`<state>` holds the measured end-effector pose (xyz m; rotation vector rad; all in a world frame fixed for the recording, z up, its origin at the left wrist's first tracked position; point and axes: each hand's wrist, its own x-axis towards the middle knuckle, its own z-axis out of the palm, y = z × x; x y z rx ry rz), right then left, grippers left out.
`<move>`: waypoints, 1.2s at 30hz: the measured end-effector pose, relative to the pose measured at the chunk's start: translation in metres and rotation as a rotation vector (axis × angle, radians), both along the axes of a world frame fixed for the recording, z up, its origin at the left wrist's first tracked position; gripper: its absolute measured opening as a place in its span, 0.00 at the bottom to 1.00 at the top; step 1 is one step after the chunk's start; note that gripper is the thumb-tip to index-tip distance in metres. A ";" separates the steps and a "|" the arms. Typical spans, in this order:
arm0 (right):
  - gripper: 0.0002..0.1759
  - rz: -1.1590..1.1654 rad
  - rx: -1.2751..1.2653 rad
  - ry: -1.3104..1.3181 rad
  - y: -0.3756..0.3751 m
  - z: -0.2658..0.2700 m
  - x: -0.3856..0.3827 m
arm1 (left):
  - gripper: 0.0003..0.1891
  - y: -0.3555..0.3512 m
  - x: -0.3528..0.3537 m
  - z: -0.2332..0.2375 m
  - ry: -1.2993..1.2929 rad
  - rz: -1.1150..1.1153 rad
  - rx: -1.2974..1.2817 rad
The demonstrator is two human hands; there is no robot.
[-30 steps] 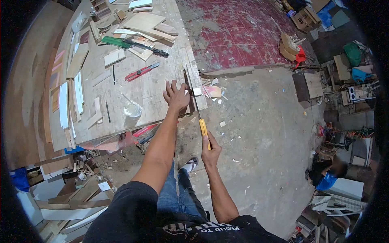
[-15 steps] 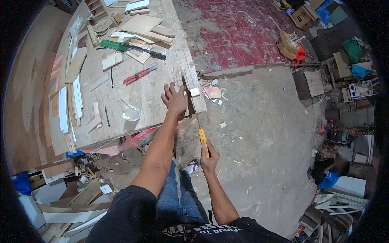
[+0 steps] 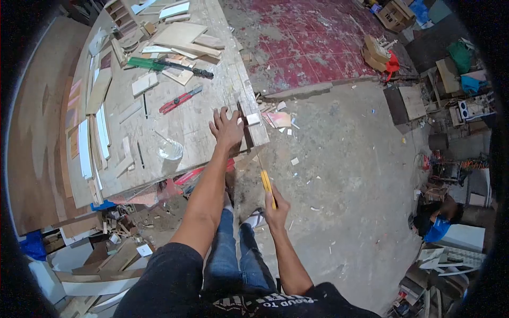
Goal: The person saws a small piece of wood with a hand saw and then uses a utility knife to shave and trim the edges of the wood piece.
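Observation:
My right hand is wrapped around the yellow handle of a handsaw. Its thin blade points up toward the corner of the workbench. At that corner, a small white wood piece lies across a dark slot-like strip. My left hand bears down on the bench beside the strip, fingers bent and spread, holding the white piece, whose near end is hidden under it. Red-handled pliers lie beyond my left hand, and a clear cup stands to its left.
A green-and-black tool and wood offcuts cover the far bench. Long strips line its left side. Scraps dot the concrete floor. Cardboard boxes stand far right; a person in blue sits at lower right.
The saw and my right hand have shifted slightly down toward me. My left hand keeps its place at the bench corner while the whole view has shifted a little.

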<state>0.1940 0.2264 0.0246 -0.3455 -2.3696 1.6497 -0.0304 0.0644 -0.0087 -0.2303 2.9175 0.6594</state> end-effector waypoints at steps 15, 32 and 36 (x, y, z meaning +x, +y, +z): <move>0.19 -0.063 -0.110 -0.157 0.038 -0.009 0.007 | 0.25 0.039 -0.027 -0.001 0.043 -0.079 0.018; 0.18 -0.029 -0.041 -0.056 0.029 0.005 -0.050 | 0.22 0.037 -0.034 -0.008 0.050 -0.108 -0.010; 0.18 -0.038 -0.049 -0.024 0.028 0.000 -0.038 | 0.21 0.036 -0.034 -0.010 0.050 -0.107 -0.018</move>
